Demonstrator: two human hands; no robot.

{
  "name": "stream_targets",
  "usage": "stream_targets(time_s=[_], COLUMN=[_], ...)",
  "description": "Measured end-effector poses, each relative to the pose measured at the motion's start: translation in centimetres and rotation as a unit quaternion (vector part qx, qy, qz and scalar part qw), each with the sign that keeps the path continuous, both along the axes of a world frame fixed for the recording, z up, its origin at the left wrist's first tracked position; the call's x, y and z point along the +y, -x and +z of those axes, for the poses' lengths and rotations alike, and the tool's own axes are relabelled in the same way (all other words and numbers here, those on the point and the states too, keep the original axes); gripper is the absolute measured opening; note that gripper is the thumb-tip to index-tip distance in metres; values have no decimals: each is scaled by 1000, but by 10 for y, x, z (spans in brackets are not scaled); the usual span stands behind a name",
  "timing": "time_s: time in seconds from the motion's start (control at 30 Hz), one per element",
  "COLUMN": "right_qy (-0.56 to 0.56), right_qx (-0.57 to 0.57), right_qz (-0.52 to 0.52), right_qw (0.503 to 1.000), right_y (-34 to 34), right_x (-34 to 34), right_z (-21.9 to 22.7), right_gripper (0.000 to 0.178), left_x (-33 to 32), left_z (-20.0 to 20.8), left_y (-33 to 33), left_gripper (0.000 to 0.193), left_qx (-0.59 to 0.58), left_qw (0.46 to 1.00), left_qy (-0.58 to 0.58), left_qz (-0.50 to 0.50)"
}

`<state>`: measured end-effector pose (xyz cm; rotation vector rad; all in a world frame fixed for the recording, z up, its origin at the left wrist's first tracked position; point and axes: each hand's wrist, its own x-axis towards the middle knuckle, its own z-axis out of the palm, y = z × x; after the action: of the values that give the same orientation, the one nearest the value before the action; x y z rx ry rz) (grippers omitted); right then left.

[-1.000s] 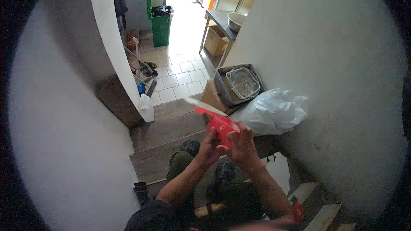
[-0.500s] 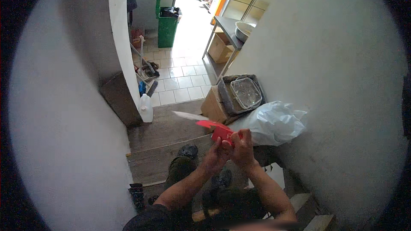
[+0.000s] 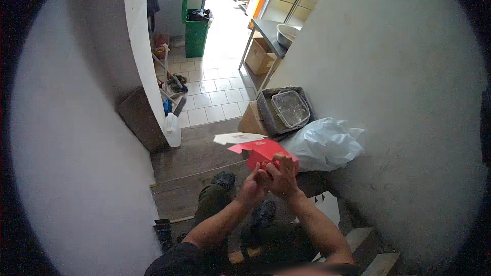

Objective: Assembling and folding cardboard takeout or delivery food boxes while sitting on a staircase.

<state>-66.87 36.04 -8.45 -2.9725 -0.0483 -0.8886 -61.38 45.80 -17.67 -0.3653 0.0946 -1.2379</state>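
Observation:
A red cardboard box [image 3: 263,149], partly folded, is held up in front of me over the steps. Its pale flap [image 3: 238,138] sticks out to the left and shows some print. My left hand [image 3: 253,186] is closed on the near lower edge of the box. Close beside it, my right hand [image 3: 283,178] grips the near right side, its fingers bent over the cardboard. The two hands almost touch, and they hide the box's near edge.
Right of the box lies a stuffed white plastic bag [image 3: 327,145]. Behind it a dark tub [image 3: 267,110] rests against a brown carton [image 3: 250,120]. A white jug [image 3: 173,130] stands by the left wall; beyond are a green bin [image 3: 196,38] and a metal table [image 3: 268,33]. Wooden steps [image 3: 179,197] lie below.
The red box has turned so that more of its red face and pale flap show. My right hand has shifted slightly left and lower on it.

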Motion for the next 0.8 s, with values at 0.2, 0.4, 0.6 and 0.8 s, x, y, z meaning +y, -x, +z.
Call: stream_targets(time_s=[0.2, 0.4, 0.6, 0.8], right_qy=[-124, -190, 19, -117], right_qx=[90, -39, -22, -25], right_qz=[-98, 29, 3, 15], right_qw=[983, 981, 1000, 993], right_y=[0, 7, 18, 20], right_x=[3, -6, 4, 30], right_z=[10, 28, 25, 31], right_gripper=[28, 21, 26, 21], left_x=[0, 2, -2, 12], left_z=[20, 20, -16, -25], left_y=[3, 19, 16, 17], left_gripper=[26, 32, 33, 34], left_qx=[-223, -702, -724, -769], left_qw=[956, 593, 561, 475], left_qy=[-175, -374, -373, -394], left_qz=[73, 125, 151, 166])
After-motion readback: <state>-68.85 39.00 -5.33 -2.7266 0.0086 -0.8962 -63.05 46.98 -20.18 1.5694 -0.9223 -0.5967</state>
